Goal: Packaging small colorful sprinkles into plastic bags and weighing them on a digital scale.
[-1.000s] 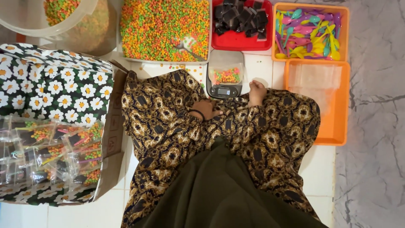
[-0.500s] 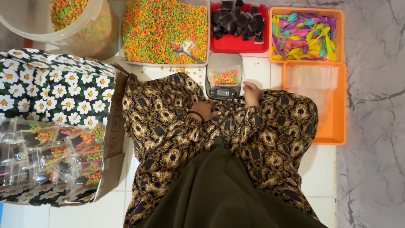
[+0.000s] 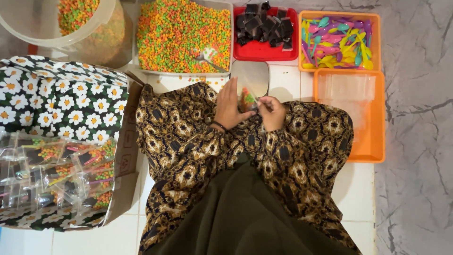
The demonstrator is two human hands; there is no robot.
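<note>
Fingers (image 3: 258,105) of both my hands pinch a small clear bag (image 3: 248,97) of orange-green pellets above my lap, just before the scale (image 3: 251,77). Its long axis runs upright, mouth toward the pellet tray (image 3: 184,35). Filled clear packets (image 3: 52,177) lie left in the flowered box.

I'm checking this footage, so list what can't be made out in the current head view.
- Small bag contents: mostly covered by the left hand and right hand.
- Scale display: hidden behind the hands.
- Round tub: cut off by the top edge.
- Box of packed bags: cut off at left.
</note>
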